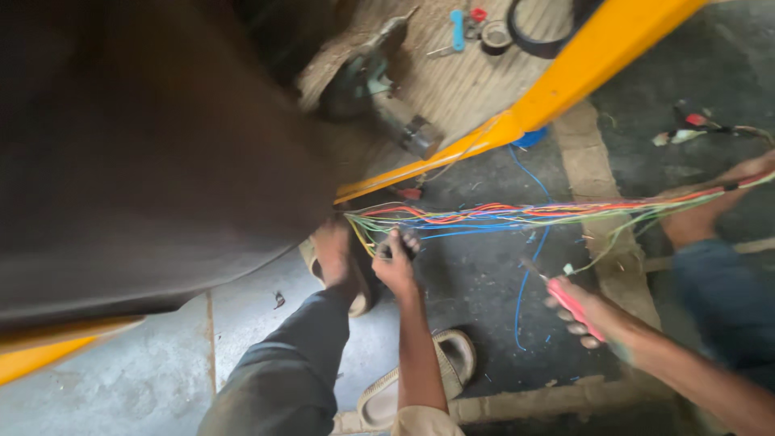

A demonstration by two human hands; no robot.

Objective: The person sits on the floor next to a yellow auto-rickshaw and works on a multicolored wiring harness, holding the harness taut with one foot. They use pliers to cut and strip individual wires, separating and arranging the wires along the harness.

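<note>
Left hand (395, 262) clenched on the near end of a multicoloured wire bundle (525, 215), stretched taut rightward above the concrete floor (476, 282). Right hand (577, 311) grasping a red-handled tool (565, 299), tip hard to make out. Wire origin hidden behind dark bodywork (153, 145); far end cut off.

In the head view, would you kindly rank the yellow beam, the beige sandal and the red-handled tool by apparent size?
1. yellow beam
2. beige sandal
3. red-handled tool, in the right hand
The sandal lies nearer the camera, yet the order looks safe.
</note>
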